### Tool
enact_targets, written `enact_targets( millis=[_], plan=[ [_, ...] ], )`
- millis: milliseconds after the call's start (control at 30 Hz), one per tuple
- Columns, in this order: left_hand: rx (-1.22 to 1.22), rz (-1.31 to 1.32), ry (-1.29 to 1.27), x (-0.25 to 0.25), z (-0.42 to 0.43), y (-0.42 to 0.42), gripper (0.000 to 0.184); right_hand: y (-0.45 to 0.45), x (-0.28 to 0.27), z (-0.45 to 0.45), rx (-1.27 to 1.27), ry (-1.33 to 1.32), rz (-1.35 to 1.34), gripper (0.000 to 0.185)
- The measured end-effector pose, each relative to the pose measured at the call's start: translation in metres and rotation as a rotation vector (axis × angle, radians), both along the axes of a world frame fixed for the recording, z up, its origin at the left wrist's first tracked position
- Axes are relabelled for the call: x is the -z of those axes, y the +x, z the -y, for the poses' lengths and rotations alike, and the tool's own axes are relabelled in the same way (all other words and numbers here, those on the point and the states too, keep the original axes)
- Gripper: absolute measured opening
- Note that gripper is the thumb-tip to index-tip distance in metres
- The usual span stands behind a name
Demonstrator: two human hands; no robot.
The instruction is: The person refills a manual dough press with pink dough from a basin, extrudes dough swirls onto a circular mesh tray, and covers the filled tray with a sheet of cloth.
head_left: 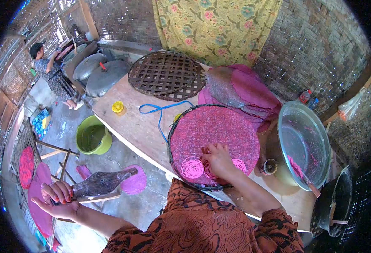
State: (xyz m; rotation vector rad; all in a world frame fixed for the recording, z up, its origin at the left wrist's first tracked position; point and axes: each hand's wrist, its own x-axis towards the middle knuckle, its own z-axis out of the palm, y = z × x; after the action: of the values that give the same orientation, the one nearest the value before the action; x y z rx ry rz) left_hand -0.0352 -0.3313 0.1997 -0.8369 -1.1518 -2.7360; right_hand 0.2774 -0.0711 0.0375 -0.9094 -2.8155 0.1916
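Three pink noodle coils (191,168) lie flat and round, without long axis, along the near rim of the round tray (169,145); the work looks only begun, the pink cloth (215,126) toward the far rim being uncovered. The right hand (218,159) bends fingers over the middle coil; its grip I cannot tell. The left hand (56,196) grasps a dark tapered tool (105,183), narrow tip pointing toward the table's (139,135) left edge

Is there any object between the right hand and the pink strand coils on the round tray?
Nothing visible: the right hand reaches over the round tray and partly covers the middle coil. The dark tool in the left hand is away from the tray.
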Motion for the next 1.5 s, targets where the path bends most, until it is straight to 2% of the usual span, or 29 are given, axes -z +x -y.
enact_targets(
  millis=[100, 300, 400, 667, 767, 800, 867, 900, 967, 1000, 1033, 1067, 1133, 1167, 1200, 1233, 1267, 1300, 1333, 1367, 1400, 1467, 1500],
  plan=[
    [-0.088, 0.066, -0.012, -0.001, -0.002, 0.007, 0.056, -0.003, -0.001, 0.003, 0.028, -0.049, -0.080, 0.031],
    [-0.009, 0.026, 0.000, 0.000, 0.011, 0.002, 0.057, 0.002, -0.015, 0.006, 0.035, -0.093, -0.344, 0.040],
    [-0.003, 0.022, -0.001, 0.000, 0.016, 0.003, 0.057, 0.012, -0.020, 0.011, 0.060, -0.113, -0.355, 0.037],
    [0.026, 0.007, -0.012, -0.003, 0.023, 0.001, 0.057, 0.019, 0.004, 0.036, 0.022, -0.206, -0.140, 0.022],
    [0.075, 0.013, -0.001, -0.008, 0.027, -0.001, 0.057, 0.024, 0.000, 0.032, -0.016, -0.271, -0.237, 0.019],
    [0.287, -0.072, 0.037, -0.009, 0.028, -0.008, 0.057, 0.026, -0.004, 0.028, -0.014, -0.267, -0.242, 0.019],
    [0.704, -0.190, 0.095, -0.011, 0.020, -0.016, 0.058, 0.028, -0.021, 0.023, -0.048, -0.459, -0.671, 0.014],
    [0.709, -0.192, 0.098, -0.011, 0.008, -0.016, 0.058, 0.025, -0.032, 0.031, -0.044, -0.454, -0.673, 0.014],
    [0.953, -0.030, 0.140, -0.010, -0.024, 0.000, 0.058, 0.001, -0.073, 0.064, -0.293, -0.656, -0.722, 0.018],
    [0.968, -0.035, 0.146, -0.007, -0.039, 0.006, 0.058, -0.006, -0.081, 0.079, -0.331, -0.609, -0.611, 0.025],
    [0.962, 0.117, 0.199, -0.004, -0.056, 0.012, 0.058, -0.009, -0.082, 0.094, -0.363, -0.560, -0.501, 0.033],
    [0.958, 0.270, 0.246, 0.000, -0.071, 0.020, 0.058, -0.008, -0.074, 0.102, -0.343, -0.545, -0.509, 0.033],
    [0.949, 0.392, 0.164, 0.006, -0.101, 0.045, 0.056, -0.004, -0.048, 0.114, -0.009, -0.765, -0.444, 0.035],
    [0.765, 0.275, -0.153, 0.015, -0.109, 0.057, 0.062, 0.002, -0.039, 0.112, 0.005, -0.744, -0.457, 0.035],
    [0.919, 0.185, -0.263, 0.032, -0.112, 0.069, 0.069, 0.013, -0.032, 0.108, 0.021, -0.784, -0.612, 0.036],
    [1.022, -0.256, -0.579, 0.041, -0.112, 0.071, 0.071, 0.022, -0.032, 0.104, 0.035, -0.827, -0.768, 0.037],
    [1.080, -0.716, -0.888, 0.050, -0.113, 0.071, 0.076, 0.031, -0.037, 0.101, 0.112, -0.763, -0.717, 0.033],
    [1.168, -0.862, -1.122, 0.065, -0.116, 0.080, 0.080, 0.037, -0.053, 0.099, 0.133, -0.762, -0.730, 0.033],
    [1.240, -1.014, -1.355, 0.082, -0.122, 0.091, 0.084, 0.041, -0.073, 0.094, 0.127, -0.715, -0.589, 0.031],
    [1.249, -1.034, -1.347, 0.099, -0.125, 0.095, 0.084, 0.045, -0.084, 0.090, 0.118, -0.662, -0.448, 0.031],
    [1.206, -1.209, -0.989, 0.116, -0.128, 0.096, 0.078, 0.049, -0.082, 0.085, 0.042, -0.538, -0.394, 0.027],
    [1.145, -1.364, -0.610, 0.113, -0.137, 0.107, 0.072, 0.056, -0.087, 0.063, 0.061, -0.586, -0.431, 0.027],
    [1.136, -1.392, -0.520, 0.110, -0.142, 0.115, 0.070, 0.057, -0.090, 0.052, 0.066, -0.652, -0.457, 0.028]
  ],
)
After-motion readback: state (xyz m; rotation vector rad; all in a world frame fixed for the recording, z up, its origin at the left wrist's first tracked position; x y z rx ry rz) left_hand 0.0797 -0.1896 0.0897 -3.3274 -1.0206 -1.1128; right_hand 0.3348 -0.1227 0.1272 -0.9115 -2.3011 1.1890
